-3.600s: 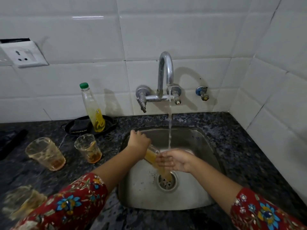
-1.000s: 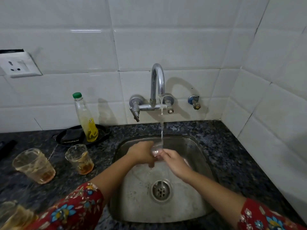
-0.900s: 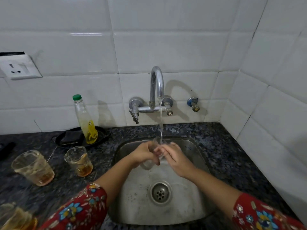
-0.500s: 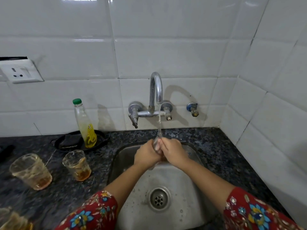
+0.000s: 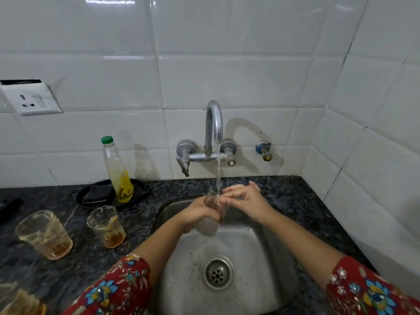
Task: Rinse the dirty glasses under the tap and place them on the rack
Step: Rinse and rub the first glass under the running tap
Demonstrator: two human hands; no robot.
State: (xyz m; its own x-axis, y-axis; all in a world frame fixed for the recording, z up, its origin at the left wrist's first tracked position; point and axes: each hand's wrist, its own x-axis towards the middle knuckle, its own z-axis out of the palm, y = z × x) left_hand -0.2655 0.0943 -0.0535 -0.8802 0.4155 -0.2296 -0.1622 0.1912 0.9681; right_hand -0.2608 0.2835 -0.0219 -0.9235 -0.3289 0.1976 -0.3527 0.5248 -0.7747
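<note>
Over the sink (image 5: 261,258), beneath the running tap (image 5: 213,123), the left hand (image 5: 195,215) grips the glass (image 5: 210,225) upright so water fills it; the right hand (image 5: 246,201) pinches its rim, likely to rub it clean.

My left grip (image 5: 195,215) wraps round the glass (image 5: 208,227), fingers curled about its side. My right grip (image 5: 246,201) meets it from the right, bent fingertips pinching the rim. Both forearms (image 5: 159,246) reach forward and converge, bare below patterned sleeves (image 5: 118,285).
</note>
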